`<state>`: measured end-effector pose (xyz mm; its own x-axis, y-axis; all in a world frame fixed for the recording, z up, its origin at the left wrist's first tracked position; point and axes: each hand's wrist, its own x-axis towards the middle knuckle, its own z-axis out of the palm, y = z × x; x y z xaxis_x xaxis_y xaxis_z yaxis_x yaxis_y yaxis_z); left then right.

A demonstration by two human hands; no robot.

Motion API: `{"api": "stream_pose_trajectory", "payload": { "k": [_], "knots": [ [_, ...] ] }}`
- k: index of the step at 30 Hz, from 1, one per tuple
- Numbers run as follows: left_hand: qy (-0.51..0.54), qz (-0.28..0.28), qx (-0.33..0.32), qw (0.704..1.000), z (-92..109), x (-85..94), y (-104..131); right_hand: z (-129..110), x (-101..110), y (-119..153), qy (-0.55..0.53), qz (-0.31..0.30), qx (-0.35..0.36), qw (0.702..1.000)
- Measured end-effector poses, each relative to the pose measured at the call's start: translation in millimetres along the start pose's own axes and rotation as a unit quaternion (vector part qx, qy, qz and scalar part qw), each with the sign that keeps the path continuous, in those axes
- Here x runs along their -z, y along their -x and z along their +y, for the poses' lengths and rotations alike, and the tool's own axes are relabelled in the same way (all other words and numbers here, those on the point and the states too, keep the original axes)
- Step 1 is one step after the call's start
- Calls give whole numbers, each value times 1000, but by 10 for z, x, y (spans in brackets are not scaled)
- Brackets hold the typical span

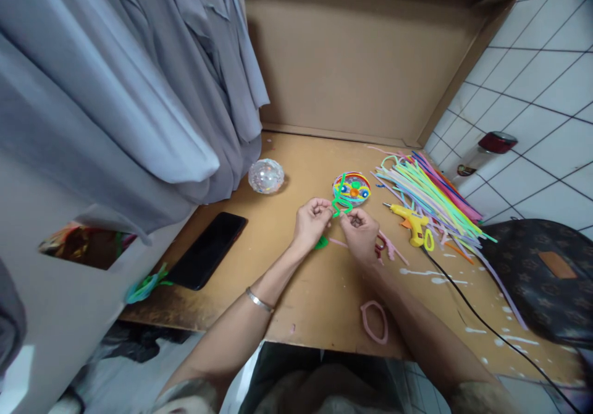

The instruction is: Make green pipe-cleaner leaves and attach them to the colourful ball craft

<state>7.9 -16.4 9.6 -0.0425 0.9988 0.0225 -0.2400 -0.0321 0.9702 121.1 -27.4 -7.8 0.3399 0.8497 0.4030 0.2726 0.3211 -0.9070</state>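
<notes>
Currently your left hand [315, 223] and right hand [359, 228], closed, pinch a bent green pipe cleaner [349, 206] near the colourful disc [354, 193]; glue gun [414, 223] right of it.

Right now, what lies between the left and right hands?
A bent green stem lies between the left hand and the right hand, pinched by both; the head view shows it, with a round multicoloured piece just beyond.

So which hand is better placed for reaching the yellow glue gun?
Probably the right hand: the glue gun lies nearer to it than the left hand. Both hold a green pipe cleaner.
</notes>
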Motion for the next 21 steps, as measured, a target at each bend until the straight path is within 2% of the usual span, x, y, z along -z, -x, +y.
{"api": "stream_pose_trajectory", "payload": {
  "k": [5, 8, 15, 21],
  "knots": [
    [39, -13, 73, 996, 57, 4, -21, 53, 24, 28, 60, -1, 79, 995],
    [69, -27, 108, 991, 76, 17, -22, 68, 28, 35, 70, 5, 101, 992],
    [91, -72, 128, 985, 104, 43, -27, 72, 14, 15, 49, 17, 55, 997],
    [43, -70, 92, 992, 94, 37, 6, 48, 6, 15, 34, 25, 31, 999]
  ]
}}
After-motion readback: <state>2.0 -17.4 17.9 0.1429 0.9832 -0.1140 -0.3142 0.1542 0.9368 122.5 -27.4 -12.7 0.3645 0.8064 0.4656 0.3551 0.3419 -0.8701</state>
